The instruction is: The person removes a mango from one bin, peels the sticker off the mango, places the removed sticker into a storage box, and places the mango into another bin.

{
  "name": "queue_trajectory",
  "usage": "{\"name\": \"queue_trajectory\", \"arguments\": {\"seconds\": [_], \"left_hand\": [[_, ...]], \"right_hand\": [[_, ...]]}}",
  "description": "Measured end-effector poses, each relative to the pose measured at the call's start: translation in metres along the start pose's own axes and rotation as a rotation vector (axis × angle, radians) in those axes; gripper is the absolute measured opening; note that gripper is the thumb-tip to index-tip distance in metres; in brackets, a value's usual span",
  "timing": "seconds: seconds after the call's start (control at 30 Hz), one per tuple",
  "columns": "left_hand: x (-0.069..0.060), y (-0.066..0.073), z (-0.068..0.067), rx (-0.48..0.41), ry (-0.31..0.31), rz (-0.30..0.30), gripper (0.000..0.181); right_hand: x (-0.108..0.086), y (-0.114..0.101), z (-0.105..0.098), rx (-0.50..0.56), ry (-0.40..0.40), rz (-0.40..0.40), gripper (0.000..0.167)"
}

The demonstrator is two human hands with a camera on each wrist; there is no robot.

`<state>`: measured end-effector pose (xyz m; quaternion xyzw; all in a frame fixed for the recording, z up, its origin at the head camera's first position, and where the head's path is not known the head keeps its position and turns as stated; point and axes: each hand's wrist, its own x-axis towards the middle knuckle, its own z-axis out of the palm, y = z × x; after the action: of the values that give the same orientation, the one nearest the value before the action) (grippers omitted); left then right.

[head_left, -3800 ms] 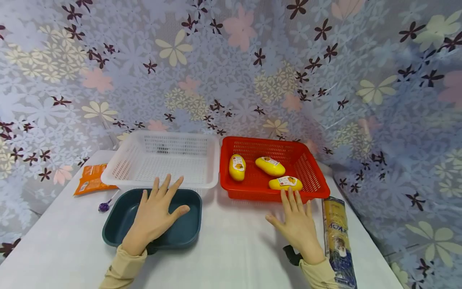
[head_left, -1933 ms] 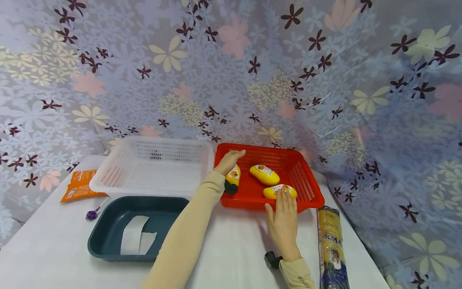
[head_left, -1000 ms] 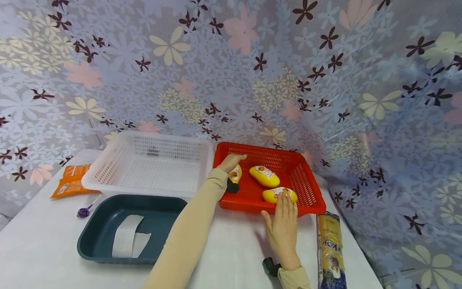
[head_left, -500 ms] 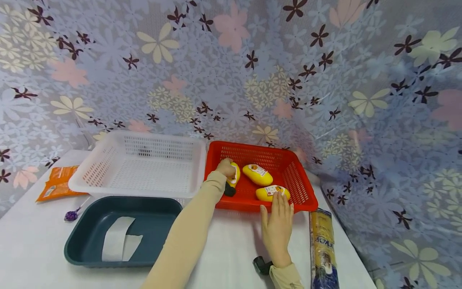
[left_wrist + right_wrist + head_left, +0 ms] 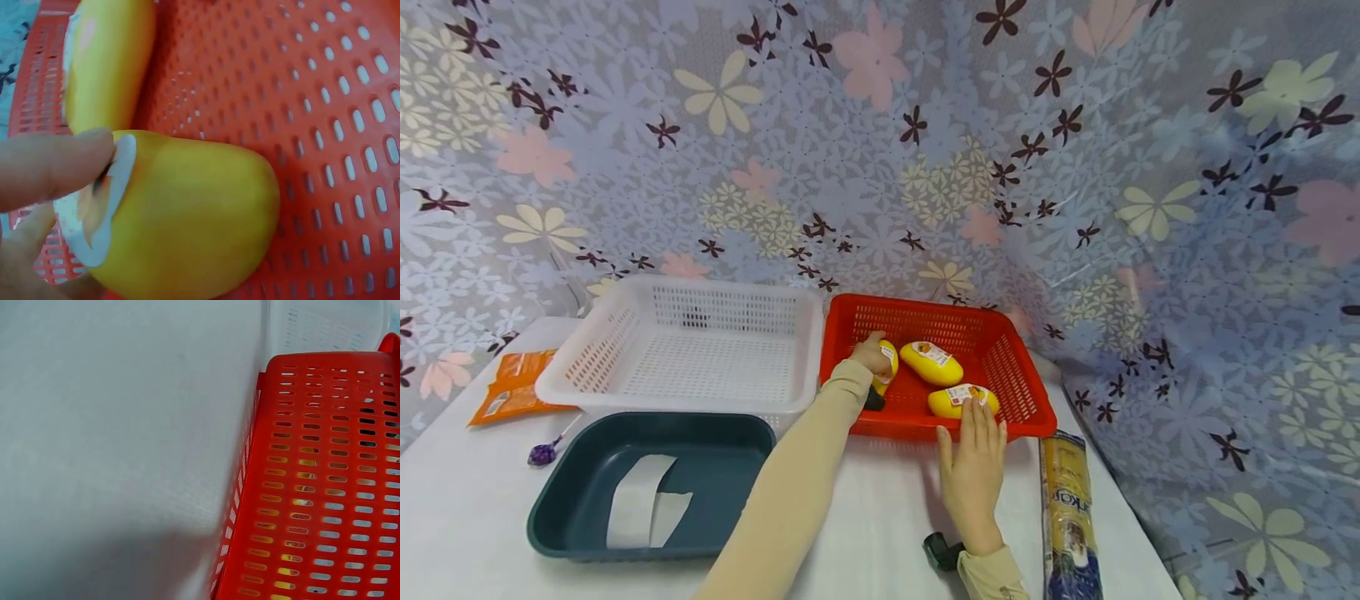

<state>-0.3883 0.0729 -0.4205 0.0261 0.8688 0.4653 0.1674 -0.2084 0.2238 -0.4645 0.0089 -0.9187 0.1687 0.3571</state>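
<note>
In the red basket (image 5: 917,429) lie three yellow mango-shaped items with white labels. My left hand (image 5: 870,357) grips the leftmost item (image 5: 888,367); the left wrist view has the thumb (image 5: 56,159) on the label of that item (image 5: 200,212) and other fingers at its far side. A middle item (image 5: 932,363) lies just to its right. My right hand (image 5: 973,479) reaches over the front rim with straight fingers, their tips at the front item (image 5: 962,401). The right wrist view shows the basket's wall (image 5: 312,487) but no hand.
A white basket (image 5: 677,402) stands to the left, behind a dark green tray (image 5: 651,554) holding white pieces. Farther left are an orange packet (image 5: 520,387) and a purple-headed lollipop (image 5: 542,454). A yellow-and-blue packet (image 5: 1070,517) lies at the right.
From above the green tray, my left hand has moved right into the red basket and gripped the leftmost yellow item. My right hand has shifted slightly left; the view has also shifted.
</note>
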Motion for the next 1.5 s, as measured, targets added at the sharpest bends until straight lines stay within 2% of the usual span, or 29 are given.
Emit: {"name": "queue_trajectory", "arguments": {"seconds": [0.17, 0.3, 0.53, 0.83, 1.07, 1.17, 1.3, 1.5], "left_hand": [[-0.005, -0.001, 0.0, 0.089, -0.003, 0.01, 0.087], [-0.009, -0.003, -0.001, 0.123, 0.036, 0.035, 0.079], [-0.027, 0.002, -0.008, 0.001, 0.069, 0.067, 0.072], [-0.042, 0.015, -0.022, -0.091, 0.104, 0.175, 0.072], [-0.061, 0.027, -0.033, -0.149, 0.124, 0.253, 0.072], [-0.071, 0.03, -0.037, -0.169, 0.129, 0.282, 0.073], [-0.083, 0.03, -0.041, -0.196, 0.127, 0.312, 0.072], [-0.108, 0.024, -0.044, -0.216, 0.114, 0.379, 0.073]], "right_hand": [[-0.002, -0.005, 0.002, 0.01, 0.006, -0.009, 0.057], [-0.003, -0.006, 0.005, 0.018, -0.002, -0.008, 0.057], [-0.005, -0.006, 0.006, 0.028, -0.019, 0.002, 0.057], [-0.004, -0.003, 0.004, 0.03, -0.022, 0.013, 0.057], [-0.003, 0.0, 0.002, 0.057, -0.033, 0.027, 0.056], [0.0, -0.002, -0.003, 0.078, -0.077, 0.058, 0.057], [0.009, -0.007, -0.012, 0.116, -0.181, 0.12, 0.062], [0.028, -0.02, -0.023, 0.242, -0.35, 0.157, 0.08]]}}
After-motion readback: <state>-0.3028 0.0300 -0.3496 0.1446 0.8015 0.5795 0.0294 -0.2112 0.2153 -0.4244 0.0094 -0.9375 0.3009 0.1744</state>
